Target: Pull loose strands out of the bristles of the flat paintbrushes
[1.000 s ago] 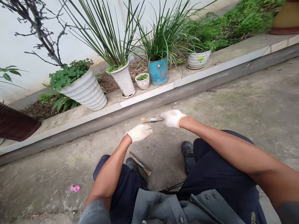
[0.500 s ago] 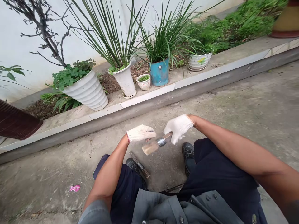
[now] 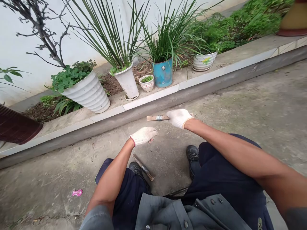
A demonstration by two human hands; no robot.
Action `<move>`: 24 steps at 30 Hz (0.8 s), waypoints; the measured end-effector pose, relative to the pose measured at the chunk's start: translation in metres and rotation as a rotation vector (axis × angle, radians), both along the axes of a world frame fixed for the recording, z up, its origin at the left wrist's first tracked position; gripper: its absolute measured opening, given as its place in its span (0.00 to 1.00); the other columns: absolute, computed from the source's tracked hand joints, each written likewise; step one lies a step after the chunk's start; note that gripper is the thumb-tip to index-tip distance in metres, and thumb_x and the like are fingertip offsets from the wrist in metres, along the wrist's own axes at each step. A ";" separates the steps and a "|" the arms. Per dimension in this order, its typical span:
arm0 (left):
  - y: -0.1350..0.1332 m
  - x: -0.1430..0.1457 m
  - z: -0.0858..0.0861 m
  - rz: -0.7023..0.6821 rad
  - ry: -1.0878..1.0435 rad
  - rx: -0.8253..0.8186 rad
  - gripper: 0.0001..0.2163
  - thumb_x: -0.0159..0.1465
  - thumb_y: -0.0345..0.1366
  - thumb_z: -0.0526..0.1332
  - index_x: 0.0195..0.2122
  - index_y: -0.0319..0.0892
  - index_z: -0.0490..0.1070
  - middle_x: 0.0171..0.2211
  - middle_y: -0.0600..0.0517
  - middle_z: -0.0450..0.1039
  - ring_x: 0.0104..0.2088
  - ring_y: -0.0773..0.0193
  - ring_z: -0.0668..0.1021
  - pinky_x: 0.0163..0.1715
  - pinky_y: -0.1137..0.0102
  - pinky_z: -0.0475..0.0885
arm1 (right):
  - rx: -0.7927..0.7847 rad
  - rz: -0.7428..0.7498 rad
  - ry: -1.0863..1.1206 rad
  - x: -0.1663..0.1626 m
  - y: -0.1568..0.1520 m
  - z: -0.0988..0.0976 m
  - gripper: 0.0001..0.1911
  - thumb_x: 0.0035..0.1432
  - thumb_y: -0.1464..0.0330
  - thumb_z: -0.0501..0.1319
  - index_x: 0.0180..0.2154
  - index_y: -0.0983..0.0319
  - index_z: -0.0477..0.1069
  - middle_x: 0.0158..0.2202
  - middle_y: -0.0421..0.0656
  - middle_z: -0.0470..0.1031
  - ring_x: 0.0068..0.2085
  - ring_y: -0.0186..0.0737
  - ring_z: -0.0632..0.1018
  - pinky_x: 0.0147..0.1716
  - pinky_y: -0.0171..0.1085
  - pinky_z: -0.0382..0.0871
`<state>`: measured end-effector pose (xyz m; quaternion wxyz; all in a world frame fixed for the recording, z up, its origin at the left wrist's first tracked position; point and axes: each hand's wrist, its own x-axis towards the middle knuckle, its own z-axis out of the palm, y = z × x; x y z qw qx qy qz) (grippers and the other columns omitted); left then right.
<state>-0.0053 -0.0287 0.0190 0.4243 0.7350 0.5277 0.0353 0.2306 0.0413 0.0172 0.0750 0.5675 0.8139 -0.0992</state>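
Observation:
My right hand (image 3: 178,118), in a white knit glove, is closed over a wooden stick (image 3: 151,118) with silvery wire wound round it. The stick points left, close to the curb's foot; a bit of its other end shows past my hand. I cannot tell whether it touches the ground. My left hand (image 3: 144,135), in a similar glove, hovers lower left with its fingers curled together; what they hold, if anything, is hidden. Below it, a second wire-wound wooden stick (image 3: 144,167) lies slanted on the concrete beside my left shoe (image 3: 135,167).
A raised tiled curb (image 3: 148,100) runs across ahead. On it stand a ribbed white pot (image 3: 88,92), a tall white pot (image 3: 128,83), a small pot (image 3: 147,85) and a blue bucket (image 3: 163,73) with plants. A pink object (image 3: 77,192) lies on the concrete at left.
My right hand has moved forward towards the curb with the stick, which has swung from slanting to nearly level across the view. My left hand has barely moved.

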 end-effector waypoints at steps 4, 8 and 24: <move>0.002 -0.001 0.004 -0.034 0.102 0.106 0.14 0.69 0.44 0.52 0.33 0.43 0.72 0.25 0.55 0.73 0.23 0.64 0.75 0.28 0.70 0.66 | -0.132 0.160 -0.173 -0.007 -0.014 -0.003 0.17 0.57 0.74 0.62 0.48 0.65 0.81 0.44 0.58 0.82 0.46 0.56 0.83 0.42 0.44 0.72; 0.002 -0.002 0.009 -0.115 0.197 0.208 0.17 0.70 0.42 0.52 0.26 0.43 0.71 0.21 0.55 0.71 0.24 0.64 0.72 0.31 0.70 0.64 | -0.248 0.361 -0.213 -0.008 -0.020 -0.011 0.16 0.51 0.73 0.66 0.43 0.61 0.83 0.41 0.54 0.83 0.43 0.53 0.83 0.39 0.42 0.71; 0.004 -0.005 0.011 0.014 -0.227 0.051 0.17 0.71 0.47 0.54 0.34 0.40 0.72 0.30 0.51 0.78 0.29 0.64 0.80 0.35 0.71 0.72 | -0.387 0.180 0.560 0.018 -0.017 0.029 0.17 0.55 0.54 0.65 0.38 0.60 0.74 0.28 0.39 0.78 0.28 0.35 0.76 0.28 0.31 0.61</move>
